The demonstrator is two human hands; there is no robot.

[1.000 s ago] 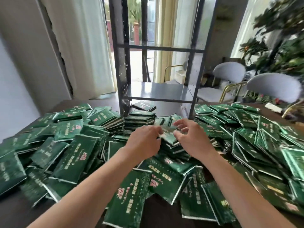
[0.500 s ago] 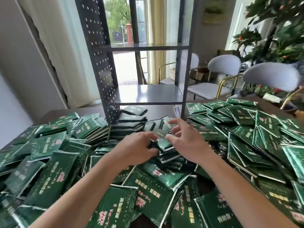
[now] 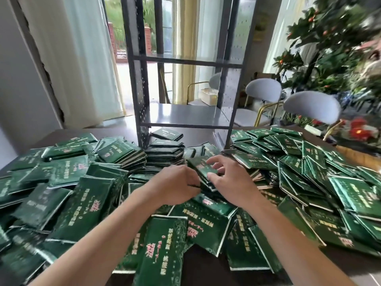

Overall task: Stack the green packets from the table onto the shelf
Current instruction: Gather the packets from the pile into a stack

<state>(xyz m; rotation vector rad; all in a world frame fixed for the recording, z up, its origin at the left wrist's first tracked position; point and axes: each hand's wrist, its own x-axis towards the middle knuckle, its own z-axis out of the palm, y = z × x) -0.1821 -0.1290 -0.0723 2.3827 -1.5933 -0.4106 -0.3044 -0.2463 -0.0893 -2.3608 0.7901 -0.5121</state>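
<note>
table [image 3: 198, 134]: dark, lower frame, heaped with green packets [image 3: 74, 205] | shelf [image 3: 185, 115]: grey metal rack, upper centre, standing on table, lower board bare | small stack [image 3: 203, 172]: frame centre, clasped between both hands | left hand [image 3: 175, 185]: fingers curled onto stack's left edge | right hand [image 3: 231, 180]: fingers arched over stack, thumb gripping near edge

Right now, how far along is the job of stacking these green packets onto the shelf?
Barely started. Done: nothing shows on the shelf; its two visible boards are bare. In hand: the left hand and right hand are gathering a small stack of packets between them. Left: nearly everything, heaps of green packets covering the table.
</note>
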